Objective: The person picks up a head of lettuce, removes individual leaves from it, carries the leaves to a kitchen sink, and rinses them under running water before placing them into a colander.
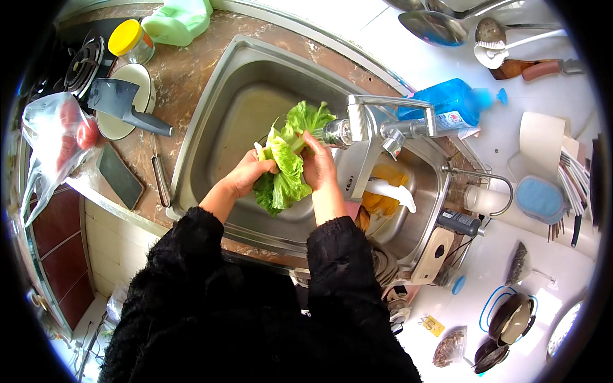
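Green leaf lettuce (281,167) is held between my two hands over the large steel sink basin (246,118). My left hand (246,173) grips its left side, fingers curled round the leaves. On the right, my right hand (318,165) closes on the lettuce with the thumb up near the spout. The metal faucet (359,121) reaches over from the right, its spout end close against the leaves. Whether water runs is hard to tell. Some of the fingers are hidden behind the leaves.
Left of the sink lie a cleaver (131,105) across an enamel bowl (142,76), a dark flat block (121,175), a peeler-like tool (160,180) and a plastic bag of red produce (60,137). A smaller basin (418,185) and blue bottle (447,105) are right.
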### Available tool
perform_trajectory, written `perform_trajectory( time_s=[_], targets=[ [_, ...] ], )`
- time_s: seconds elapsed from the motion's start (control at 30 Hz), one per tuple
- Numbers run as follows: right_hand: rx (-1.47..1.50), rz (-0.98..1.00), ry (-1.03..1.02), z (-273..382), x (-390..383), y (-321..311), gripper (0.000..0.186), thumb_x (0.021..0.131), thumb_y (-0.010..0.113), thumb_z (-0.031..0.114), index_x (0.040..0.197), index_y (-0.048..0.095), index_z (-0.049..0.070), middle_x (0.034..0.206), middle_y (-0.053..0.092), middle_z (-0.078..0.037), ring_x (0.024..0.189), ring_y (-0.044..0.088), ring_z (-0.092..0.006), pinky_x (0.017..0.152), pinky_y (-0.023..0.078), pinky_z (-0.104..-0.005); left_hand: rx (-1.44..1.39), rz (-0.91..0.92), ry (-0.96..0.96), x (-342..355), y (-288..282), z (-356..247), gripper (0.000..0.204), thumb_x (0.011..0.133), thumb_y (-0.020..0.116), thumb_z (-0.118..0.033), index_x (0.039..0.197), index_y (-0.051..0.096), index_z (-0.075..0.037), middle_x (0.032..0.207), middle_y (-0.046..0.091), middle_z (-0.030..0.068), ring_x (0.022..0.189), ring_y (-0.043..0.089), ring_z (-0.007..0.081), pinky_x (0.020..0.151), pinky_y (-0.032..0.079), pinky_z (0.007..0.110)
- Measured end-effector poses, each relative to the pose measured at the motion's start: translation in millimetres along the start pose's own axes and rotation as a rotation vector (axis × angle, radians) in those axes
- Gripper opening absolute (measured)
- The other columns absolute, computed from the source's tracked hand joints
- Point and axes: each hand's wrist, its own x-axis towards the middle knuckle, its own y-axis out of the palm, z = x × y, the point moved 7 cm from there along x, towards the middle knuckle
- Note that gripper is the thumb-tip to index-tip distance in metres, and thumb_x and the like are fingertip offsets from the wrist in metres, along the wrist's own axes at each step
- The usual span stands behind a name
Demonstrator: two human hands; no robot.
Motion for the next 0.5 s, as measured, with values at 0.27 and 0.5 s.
perform_trajectory(
  time_s=[0.27, 0.5],
  targets=[
    [0.009, -0.412, -0.079, 6, 32, -57, 0.040, 0.080, 0.073, 0.025, 0.113, 0.055, 0.012, 0.106, 0.059, -0.001, 0.100, 0.056, -0.0199, 0.088, 0.045, -0.0403, 0.073, 0.028, -0.025, -24, -9, 3, 0.029, 0.067, 0.057, -0.002, 0.096, 0.062, 0.000, 0.088, 0.064, 0.0038, 0.080, 0.060, 0.0138, 0.077, 0.049, 0.029],
    [-0.151, -0.144, 0.020, -2, 28, -37, 0.049, 0.078, 0.071, 0.006, 0.122, 0.048, 0.006, 0.113, 0.057, -0.007, 0.106, 0.054, -0.0218, 0.096, 0.041, -0.0407, -0.017, -0.039, -0.016, -27, -16, 3, 0.031, 0.068, 0.058, -0.003, 0.099, 0.060, -0.001, 0.090, 0.064, 0.0042, 0.081, 0.061, 0.0154, 0.078, 0.050, 0.030]
  ],
)
